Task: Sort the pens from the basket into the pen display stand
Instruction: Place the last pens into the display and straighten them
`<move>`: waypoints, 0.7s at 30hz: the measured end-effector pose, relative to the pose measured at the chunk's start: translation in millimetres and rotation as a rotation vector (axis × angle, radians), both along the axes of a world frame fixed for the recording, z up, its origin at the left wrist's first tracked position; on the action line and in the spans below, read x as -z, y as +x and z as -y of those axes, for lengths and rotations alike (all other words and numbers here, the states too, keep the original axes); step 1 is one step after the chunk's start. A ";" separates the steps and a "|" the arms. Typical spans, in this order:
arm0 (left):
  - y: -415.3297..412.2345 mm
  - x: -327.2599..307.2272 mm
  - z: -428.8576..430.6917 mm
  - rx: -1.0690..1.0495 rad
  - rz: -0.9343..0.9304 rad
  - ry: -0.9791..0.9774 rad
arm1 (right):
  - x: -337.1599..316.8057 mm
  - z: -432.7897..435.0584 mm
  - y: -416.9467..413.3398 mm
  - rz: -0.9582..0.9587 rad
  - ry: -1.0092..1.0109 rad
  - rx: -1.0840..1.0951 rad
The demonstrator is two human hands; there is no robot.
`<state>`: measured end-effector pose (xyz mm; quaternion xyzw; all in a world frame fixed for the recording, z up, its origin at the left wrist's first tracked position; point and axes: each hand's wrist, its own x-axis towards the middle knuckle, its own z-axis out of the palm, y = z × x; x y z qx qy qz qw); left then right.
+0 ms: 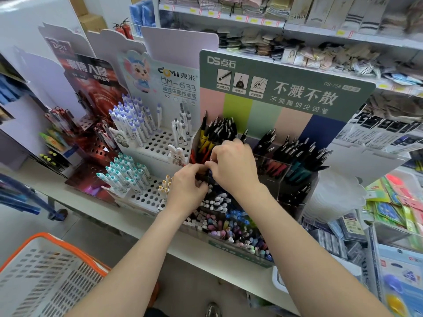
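Right hand (233, 165) and left hand (186, 187) met, knuckles up, over the front tiers of the pen display stand (286, 92), the right thumb and forefinger pinching what looked like a dark pen (208, 177). The left hand's fingers were curled at the same spot, but whether they gripped the pen or only steadied it could not be told. The step appeared to be seating that pen, and doing it well would likely mean holding it upright, matching it to its own kind and easing it into a free gap, since the packed neighbours could tip or jam. Just beyond the hands stood black-capped pens (217, 131) with yellow and red barrels. To the right of the right hand, a clear-walled compartment held dark pens (297, 161) with red and teal barrels. Under the wrists, nearer the person, lay rows of white-tipped pens (217, 202) and pastel pens (229, 227). Left of the left hand, a white perforated stand (158, 143) carried teal-capped pens (123, 175) in front and purple-capped pens (128, 120) behind, with many holes unfilled. Well below and to the left of the left forearm sat the orange-rimmed basket (49, 235), with no pens showing in the part in view.
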<state>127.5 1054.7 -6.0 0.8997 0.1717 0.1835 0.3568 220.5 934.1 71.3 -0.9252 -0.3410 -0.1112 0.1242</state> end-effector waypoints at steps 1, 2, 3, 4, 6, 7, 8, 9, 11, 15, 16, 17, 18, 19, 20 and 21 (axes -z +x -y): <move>0.1 -0.1 -0.7 0.002 -0.002 0.005 | 1.5 -1.9 -2.8 0.025 -0.031 0.016; 0.2 -0.6 -1.4 0.008 -0.002 0.009 | 3.9 -3.2 -5.6 0.044 -0.048 0.035; 0.4 -0.9 -2.0 0.016 -0.001 0.010 | 6.7 -3.8 -8.8 0.057 -0.048 0.049; 1.0 -1.8 -2.4 0.025 0.001 0.012 | 9.0 -4.1 -10.7 0.069 -0.035 0.052; 0.5 -4.5 -2.6 0.030 0.000 0.018 | 10.5 -3.1 -11.9 0.083 -0.032 0.032; 0.4 -6.5 -2.2 0.028 0.003 0.021 | 10.2 -1.8 -10.3 0.079 -0.040 0.025; -0.2 -7.9 -1.9 0.025 0.013 0.024 | 10.3 0.6 -9.1 0.063 -0.037 0.021; -0.7 -9.2 -1.0 0.017 0.030 0.021 | 11.4 4.0 -8.7 0.045 -0.018 0.021; -0.7 -12.4 2.1 0.004 0.067 0.000 | 17.1 12.1 -11.9 0.043 0.059 0.035; 0.5 -17.7 10.0 -0.033 0.107 -0.029 | 36.5 27.6 -28.3 0.102 0.265 0.124; 0.9 -18.3 11.0 -0.052 0.117 -0.039 | 39.9 29.7 -31.2 0.109 0.301 0.148; 1.3 -18.9 12.1 -0.070 0.126 -0.049 | 42.5 31.8 -33.0 0.117 0.320 0.168; 1.4 -19.6 13.5 -0.085 0.134 -0.055 | 44.3 34.7 -34.3 0.124 0.324 0.186; 2.0 -20.5 15.0 -0.101 0.140 -0.057 | 45.4 37.6 -34.5 0.131 0.317 0.207; 2.3 -21.2 16.1 -0.115 0.144 -0.058 | 46.0 40.7 -33.7 0.138 0.310 0.231; 2.5 -21.2 17.0 -0.125 0.144 -0.058 | 45.9 43.8 -32.0 0.143 0.308 0.254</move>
